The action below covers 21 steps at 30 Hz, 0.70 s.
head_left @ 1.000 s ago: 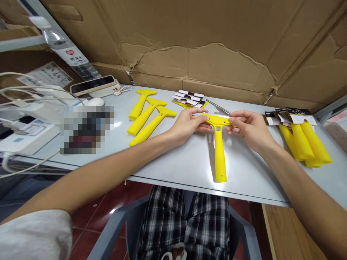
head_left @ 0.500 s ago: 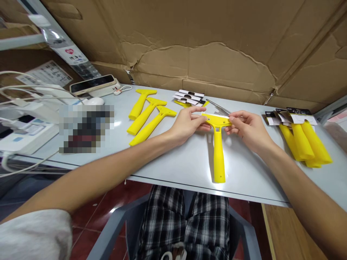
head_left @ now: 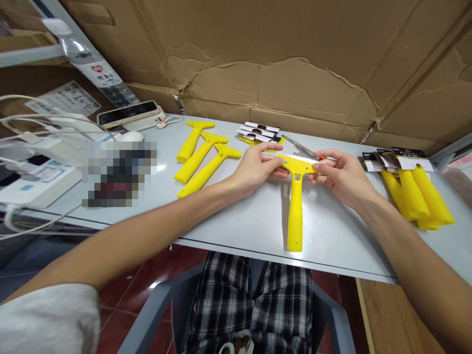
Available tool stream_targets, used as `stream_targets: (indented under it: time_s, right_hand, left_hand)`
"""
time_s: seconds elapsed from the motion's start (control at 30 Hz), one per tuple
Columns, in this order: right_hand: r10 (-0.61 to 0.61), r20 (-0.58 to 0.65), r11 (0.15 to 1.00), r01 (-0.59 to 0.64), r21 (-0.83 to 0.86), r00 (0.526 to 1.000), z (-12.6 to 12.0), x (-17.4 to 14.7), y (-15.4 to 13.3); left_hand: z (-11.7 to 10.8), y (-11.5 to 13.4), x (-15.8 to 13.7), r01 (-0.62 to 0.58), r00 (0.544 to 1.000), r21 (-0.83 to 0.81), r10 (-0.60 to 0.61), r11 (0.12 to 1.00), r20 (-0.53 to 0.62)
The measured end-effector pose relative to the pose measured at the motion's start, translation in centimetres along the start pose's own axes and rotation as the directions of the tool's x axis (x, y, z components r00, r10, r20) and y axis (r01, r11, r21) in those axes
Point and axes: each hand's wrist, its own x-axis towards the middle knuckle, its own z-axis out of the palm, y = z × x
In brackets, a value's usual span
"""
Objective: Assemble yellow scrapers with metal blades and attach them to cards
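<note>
A yellow scraper point(head_left: 295, 211) is held just over the desk, its wide head away from me and its handle pointing back at me. My left hand point(head_left: 258, 168) pinches the left end of the head, and my right hand point(head_left: 341, 178) grips the right end between thumb and fingers. Along the head's far edge runs a clear strip point(head_left: 300, 160). Behind it lies a slim metal tool point(head_left: 299, 145), partly hidden by the right hand. Black-and-white folded cards point(head_left: 258, 132) rest on yellow pieces beyond my left fingers.
On the left, three yellow scrapers point(head_left: 208, 169) lie side by side. Several yellow handles point(head_left: 415, 196) with black cards are piled at right. A phone point(head_left: 127, 114), power strips with cables point(head_left: 40, 179) and a water bottle point(head_left: 92, 66) occupy the far left. Cardboard point(head_left: 273, 88) walls the back.
The scraper has tilted slightly, its handle end swinging a little to the left. Both hands keep hold of the head, and a bit of orange now shows by the right fingertips.
</note>
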Motion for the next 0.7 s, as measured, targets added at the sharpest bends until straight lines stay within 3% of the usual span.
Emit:
stream_targets:
  time_s: [0.17,0.3,0.47,0.7]
  right_hand:
    - [0.000,0.004,1.000,0.000,0.009,1.000,-0.23,-0.05,-0.11]
    - [-0.012,-0.013,1.000,0.012,0.009,1.000,-0.22,-0.12,-0.26]
    - [-0.008,-0.023,1.000,0.008,0.009,1.000,-0.20,-0.06,-0.19]
    - [0.133,0.050,0.991,-0.134,0.020,0.990,0.54,-0.19,-0.14]
  left_hand:
    - [-0.11,-0.20,0.28,0.025,0.999,-0.077,-0.023,0.997,0.026]
    - [-0.22,-0.47,0.42,0.121,0.990,-0.164,-0.106,0.979,0.096]
    - [-0.01,-0.37,0.23,0.192,0.979,-0.133,-0.180,0.972,0.097]
    - [0.26,-0.15,0.04,0.204,0.977,-0.082,-0.198,0.975,0.082]
